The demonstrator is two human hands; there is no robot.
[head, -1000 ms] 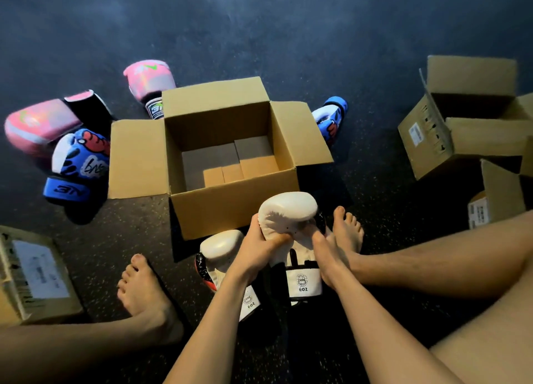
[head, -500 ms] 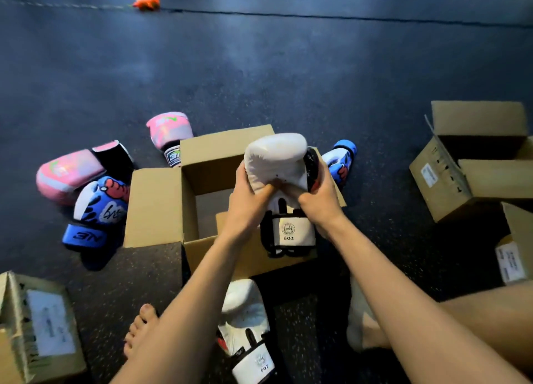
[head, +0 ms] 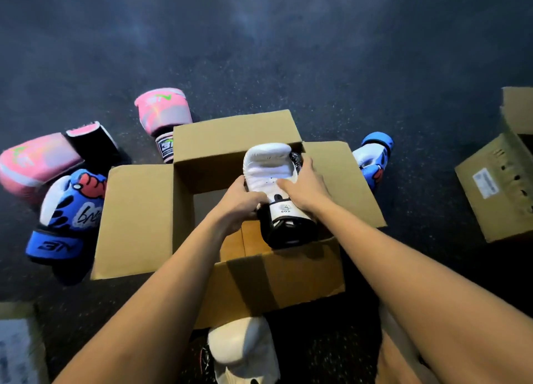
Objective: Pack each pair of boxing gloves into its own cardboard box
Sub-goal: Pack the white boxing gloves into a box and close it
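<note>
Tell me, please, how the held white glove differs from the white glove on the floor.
The held white glove is gripped by the left hand and right hand, partly inside the open box, black cuff showing. The white glove on the floor lies untouched outside the box's near wall. Both are white.

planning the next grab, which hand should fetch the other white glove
Probably left. Both hands hold a white boxing glove in the open cardboard box; its mate lies before it beside the left forearm, nearer the left hand than the right hand.
</note>
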